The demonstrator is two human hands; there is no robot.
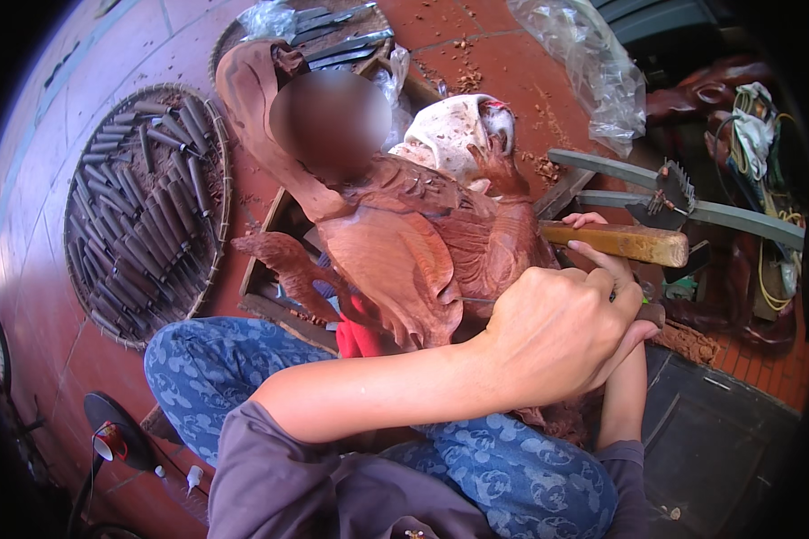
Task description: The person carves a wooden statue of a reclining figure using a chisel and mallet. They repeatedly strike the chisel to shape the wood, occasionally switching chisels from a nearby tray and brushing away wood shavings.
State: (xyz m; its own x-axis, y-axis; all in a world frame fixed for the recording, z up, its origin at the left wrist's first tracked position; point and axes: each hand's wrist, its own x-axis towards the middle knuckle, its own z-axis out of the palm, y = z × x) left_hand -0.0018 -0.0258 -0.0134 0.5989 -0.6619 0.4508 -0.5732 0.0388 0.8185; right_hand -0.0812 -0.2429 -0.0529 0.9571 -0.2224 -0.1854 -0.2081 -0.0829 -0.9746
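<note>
A reddish-brown wooden carved figure [386, 247] with flowing folds lies across my lap, its head area blurred. My left hand [562, 328] reaches across from the left, closed around a chisel whose round brown handle end [653, 313] sticks out past the fingers. Part of a thin blade seems to meet the carving's lower folds; its tip is hidden. Behind it, my right hand [609, 260] is mostly covered by the left. Its visible fingers wrap a yellowish wooden mallet bar [638, 245] beside the carving's right side.
A round woven tray [220, 260] full of chisels stands on the red tiled floor at left. Another tray [382, 13] with blades lies at the far side. Grey metal clamp bars [737, 218] jut in at right. A white cloth [440, 135] and clear plastic [593, 72] lie beyond the carving.
</note>
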